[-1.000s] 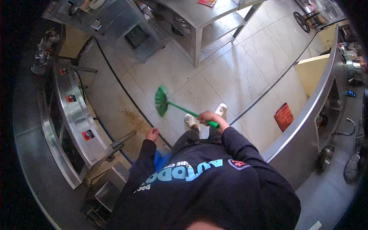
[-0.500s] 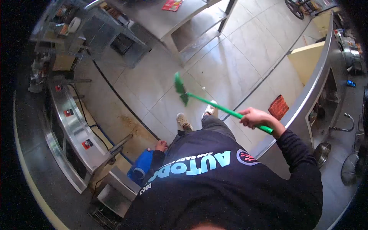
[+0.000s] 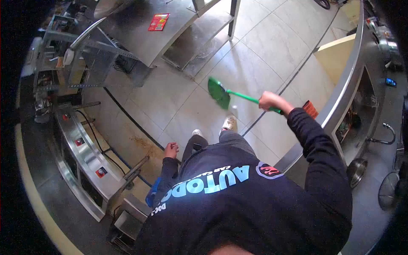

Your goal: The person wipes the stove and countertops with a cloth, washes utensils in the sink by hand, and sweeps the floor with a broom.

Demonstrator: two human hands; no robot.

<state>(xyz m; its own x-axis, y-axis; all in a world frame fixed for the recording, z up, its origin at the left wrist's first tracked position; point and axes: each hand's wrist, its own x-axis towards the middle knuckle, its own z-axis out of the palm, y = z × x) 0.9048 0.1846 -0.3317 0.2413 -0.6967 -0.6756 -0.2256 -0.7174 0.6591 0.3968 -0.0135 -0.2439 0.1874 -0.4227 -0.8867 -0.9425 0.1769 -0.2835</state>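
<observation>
My right hand is closed around the green handle of a broom. The broom's green head is over the tiled floor in front of my feet, slightly blurred, its underside dark. A small white object lies close beside the head. My left hand hangs at my left side, fingers loosely curled, with nothing visible in it. It is nearest to my trouser leg.
On the left runs a steel cooking unit with projecting bars. A steel table bearing a red packet stands ahead. A curved counter with a tap borders the right. A reddish-brown object lies beside it.
The broom head has moved right and turned its broad face towards the view. My right hand has risen slightly in view. My left hand has moved up and away from the blue container.
</observation>
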